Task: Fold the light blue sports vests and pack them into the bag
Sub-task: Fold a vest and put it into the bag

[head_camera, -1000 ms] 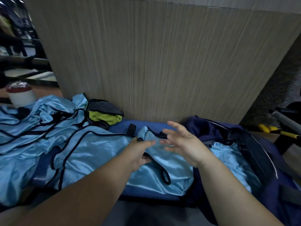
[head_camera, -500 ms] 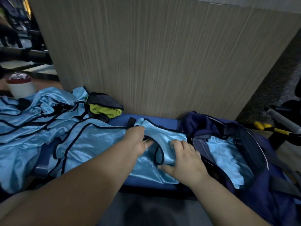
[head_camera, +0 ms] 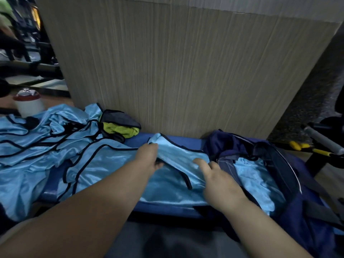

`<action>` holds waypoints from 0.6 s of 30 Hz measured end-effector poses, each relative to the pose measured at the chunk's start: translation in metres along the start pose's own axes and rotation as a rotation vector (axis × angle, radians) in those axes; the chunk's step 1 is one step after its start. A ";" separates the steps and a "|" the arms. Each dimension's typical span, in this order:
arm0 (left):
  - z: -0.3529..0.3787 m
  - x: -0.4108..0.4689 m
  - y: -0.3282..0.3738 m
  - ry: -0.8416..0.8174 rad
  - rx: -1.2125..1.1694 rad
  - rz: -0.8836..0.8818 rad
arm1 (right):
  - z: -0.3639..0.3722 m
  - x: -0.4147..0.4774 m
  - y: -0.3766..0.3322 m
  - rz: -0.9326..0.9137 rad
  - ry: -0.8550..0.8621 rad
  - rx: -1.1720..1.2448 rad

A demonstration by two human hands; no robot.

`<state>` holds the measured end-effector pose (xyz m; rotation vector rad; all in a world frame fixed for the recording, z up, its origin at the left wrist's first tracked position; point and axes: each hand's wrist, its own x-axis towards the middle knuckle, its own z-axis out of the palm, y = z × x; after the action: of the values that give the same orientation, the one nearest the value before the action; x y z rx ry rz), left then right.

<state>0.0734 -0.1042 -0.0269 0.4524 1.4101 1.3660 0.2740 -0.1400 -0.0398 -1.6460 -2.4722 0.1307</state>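
A light blue vest with black trim (head_camera: 173,175) lies half folded on the blue bench (head_camera: 141,138) in front of me. My left hand (head_camera: 149,158) grips its upper left edge, fingers curled round the cloth. My right hand (head_camera: 217,181) pinches the vest's right edge beside the bag. The dark blue bag (head_camera: 290,183) stands open at the right with a folded light blue vest (head_camera: 255,181) inside. A heap of unfolded light blue vests (head_camera: 46,146) covers the left of the bench.
A wood-grain panel (head_camera: 186,71) rises right behind the bench. A black and lime green pouch (head_camera: 121,125) lies against it. A white jar with a red lid (head_camera: 28,105) stands at the far left. Yellow-handled tool and grey bar (head_camera: 316,146) at the right.
My right hand went from open in the air to flat on the vest, then slid right and took hold of its edge. The upper part of the vest has been folded over.
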 end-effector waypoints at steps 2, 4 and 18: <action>-0.015 0.011 -0.013 0.015 0.344 0.100 | -0.007 -0.004 0.008 -0.084 -0.116 -0.036; -0.028 0.020 -0.025 0.042 0.657 0.205 | -0.004 -0.005 0.014 -0.143 -0.235 -0.111; -0.048 0.029 -0.043 0.072 1.228 0.527 | -0.005 -0.008 0.015 -0.131 -0.396 -0.121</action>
<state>0.0386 -0.1144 -0.0878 1.6603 2.1873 0.7168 0.2918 -0.1413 -0.0381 -1.6285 -2.9248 0.3249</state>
